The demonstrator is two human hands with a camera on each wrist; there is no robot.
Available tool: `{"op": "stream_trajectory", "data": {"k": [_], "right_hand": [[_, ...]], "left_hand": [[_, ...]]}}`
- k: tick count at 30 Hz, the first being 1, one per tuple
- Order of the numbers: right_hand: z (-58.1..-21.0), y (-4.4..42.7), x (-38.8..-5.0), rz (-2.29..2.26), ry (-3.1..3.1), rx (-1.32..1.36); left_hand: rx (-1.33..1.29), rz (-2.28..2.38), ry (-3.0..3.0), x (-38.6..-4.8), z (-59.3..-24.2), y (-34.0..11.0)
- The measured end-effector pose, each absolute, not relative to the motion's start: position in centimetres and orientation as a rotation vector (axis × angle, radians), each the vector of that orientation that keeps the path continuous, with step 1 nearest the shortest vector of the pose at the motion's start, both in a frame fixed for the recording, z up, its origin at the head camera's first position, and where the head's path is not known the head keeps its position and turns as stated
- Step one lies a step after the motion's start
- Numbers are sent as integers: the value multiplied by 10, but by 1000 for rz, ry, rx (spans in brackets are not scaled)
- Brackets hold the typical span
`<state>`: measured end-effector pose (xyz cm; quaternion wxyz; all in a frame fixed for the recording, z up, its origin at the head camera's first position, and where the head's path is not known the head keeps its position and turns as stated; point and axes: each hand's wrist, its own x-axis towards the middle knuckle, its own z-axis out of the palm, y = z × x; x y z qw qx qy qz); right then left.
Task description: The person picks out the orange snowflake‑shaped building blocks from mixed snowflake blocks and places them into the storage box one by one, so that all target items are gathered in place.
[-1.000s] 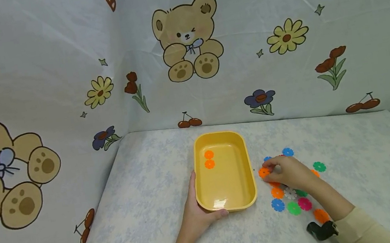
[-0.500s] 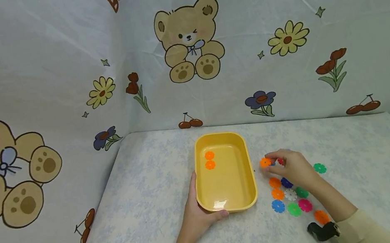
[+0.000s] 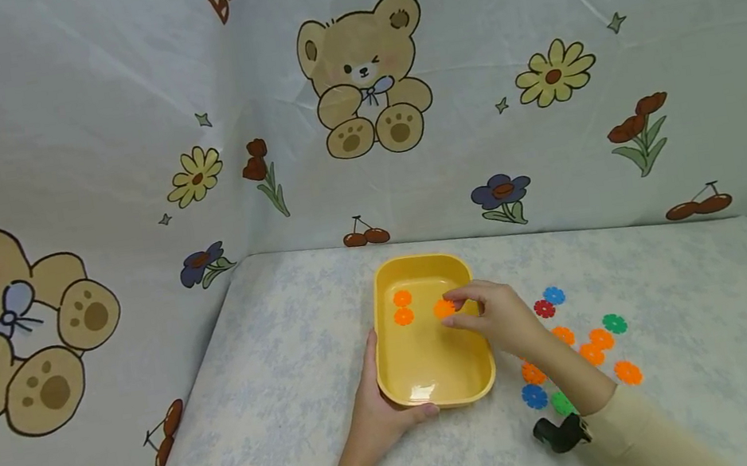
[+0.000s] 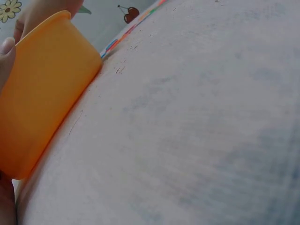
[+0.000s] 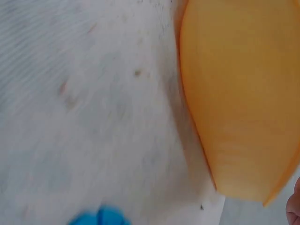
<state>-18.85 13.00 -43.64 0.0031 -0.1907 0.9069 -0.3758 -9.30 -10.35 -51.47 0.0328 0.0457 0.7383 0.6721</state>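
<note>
My left hand (image 3: 384,412) grips the near left corner of a yellow plastic tray (image 3: 401,378), its thumb along the near rim. In the left wrist view, the thumb (image 4: 5,58) lies against the tray's outer wall (image 4: 47,89). Over the tray's right side, my right hand (image 3: 502,318) pinches an orange flower-shaped disc (image 3: 443,308) between thumb and fingers. Two more orange discs, one (image 3: 402,298) just behind the other (image 3: 404,316), lie inside at the left. From the right wrist, only the tray's outside (image 5: 239,93) shows; the pinched disc is hidden there.
Right of the tray lie several loose flower discs: a red disc (image 3: 544,309), a blue disc (image 3: 553,295), a green disc (image 3: 615,323), an orange disc (image 3: 629,372) and others. My right forearm covers part of them. A black device (image 3: 561,434) sits at the right wrist.
My right hand has picked up an orange disc from the loose ones and carried it left over the tray. The left hand and the tray have stayed in place.
</note>
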Motion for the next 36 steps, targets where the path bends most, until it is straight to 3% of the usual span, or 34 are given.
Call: {"op": "stream_trajectory", "data": {"k": [14,36], "right_hand": [[-446,68,-200,-871,2803,-717],[-467,52,-202,-767,2812,-628]], "left_hand": [[106,2044,2289,-92,-514,-104],[104,2032,2320,-93,-514,-103]]}}
